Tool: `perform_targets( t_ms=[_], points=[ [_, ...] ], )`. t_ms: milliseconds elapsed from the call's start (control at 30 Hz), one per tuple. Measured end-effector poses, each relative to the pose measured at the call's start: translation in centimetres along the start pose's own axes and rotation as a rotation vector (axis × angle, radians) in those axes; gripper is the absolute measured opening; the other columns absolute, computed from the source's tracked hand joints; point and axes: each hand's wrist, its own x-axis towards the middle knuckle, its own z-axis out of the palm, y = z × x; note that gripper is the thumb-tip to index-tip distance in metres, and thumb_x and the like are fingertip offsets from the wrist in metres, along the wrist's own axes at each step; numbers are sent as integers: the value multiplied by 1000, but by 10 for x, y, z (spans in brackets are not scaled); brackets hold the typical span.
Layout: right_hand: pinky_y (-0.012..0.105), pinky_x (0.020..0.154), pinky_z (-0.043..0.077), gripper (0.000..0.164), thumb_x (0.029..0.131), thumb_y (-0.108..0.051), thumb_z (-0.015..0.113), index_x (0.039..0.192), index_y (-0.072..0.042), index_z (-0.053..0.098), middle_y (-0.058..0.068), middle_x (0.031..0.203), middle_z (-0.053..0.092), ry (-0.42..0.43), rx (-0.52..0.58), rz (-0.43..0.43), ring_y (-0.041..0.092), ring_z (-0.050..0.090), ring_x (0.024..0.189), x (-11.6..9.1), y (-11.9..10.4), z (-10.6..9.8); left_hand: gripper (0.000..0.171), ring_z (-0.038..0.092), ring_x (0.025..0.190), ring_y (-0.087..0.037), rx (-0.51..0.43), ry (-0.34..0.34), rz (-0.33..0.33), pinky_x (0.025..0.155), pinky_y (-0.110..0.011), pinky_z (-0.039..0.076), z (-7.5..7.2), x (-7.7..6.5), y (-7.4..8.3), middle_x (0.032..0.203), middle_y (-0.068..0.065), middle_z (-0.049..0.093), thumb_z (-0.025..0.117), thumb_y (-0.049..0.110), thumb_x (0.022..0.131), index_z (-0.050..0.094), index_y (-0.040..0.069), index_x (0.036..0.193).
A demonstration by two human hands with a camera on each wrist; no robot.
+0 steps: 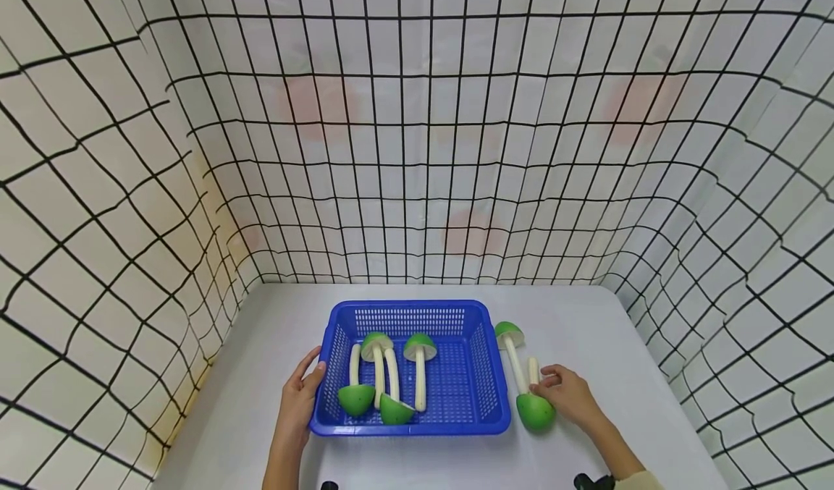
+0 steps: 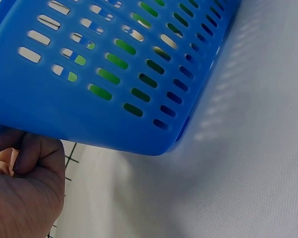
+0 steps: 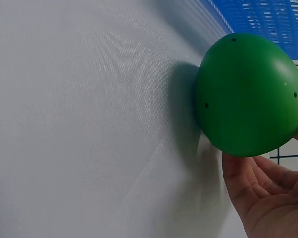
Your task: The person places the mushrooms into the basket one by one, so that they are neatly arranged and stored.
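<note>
A blue plastic basket [image 1: 409, 430] stands on the table with several toy mushrooms [image 1: 420, 374] in it, green-capped with pale stems. My left hand [image 1: 298, 396] grips the basket's left rim. In the left wrist view the curled fingers [image 2: 37, 153] meet the rim, partly hidden by it. Right of the basket, my right hand [image 1: 568, 396] pinches a toy mushroom [image 1: 536, 413] by its stem, just above the green cap, which points toward me. In the right wrist view that cap [image 3: 251, 94] covers the stem and some fingertips. Another mushroom [image 1: 513, 352] lies beside it, cap away from me.
The white table [image 1: 241, 374] is enclosed at the back and sides by a black wire grid [image 1: 426, 164] before white sheeting. Small black objects [image 1: 593, 482] show at the near edge.
</note>
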Motion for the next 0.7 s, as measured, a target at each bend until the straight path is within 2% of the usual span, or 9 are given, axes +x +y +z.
perform_targets(
  t_ms=[233,400,700],
  points=[
    [46,82,56,57,90,-33,79,128,5,61,10,104,73,-56,11,34,25,68,96,1,-1,-1,58,71,99,-24,-3,-7,-9,78,-32,59,0,1,0,123,-19,72,58,41,105,42,23,158],
    [46,84,55,58,90,-31,79,131,4,60,9,104,73,-64,31,47,24,68,96,0,0,-1,59,70,102,-23,2,-4,-8,80,-31,58,0,-1,1,129,-22,69,57,42,105,41,24,159],
    [43,84,55,60,88,-28,81,135,2,58,12,107,73,-54,92,65,26,68,101,-1,2,-3,60,70,102,-24,19,19,13,80,-29,58,2,-4,1,130,-21,68,60,50,102,46,26,156]
  ],
)
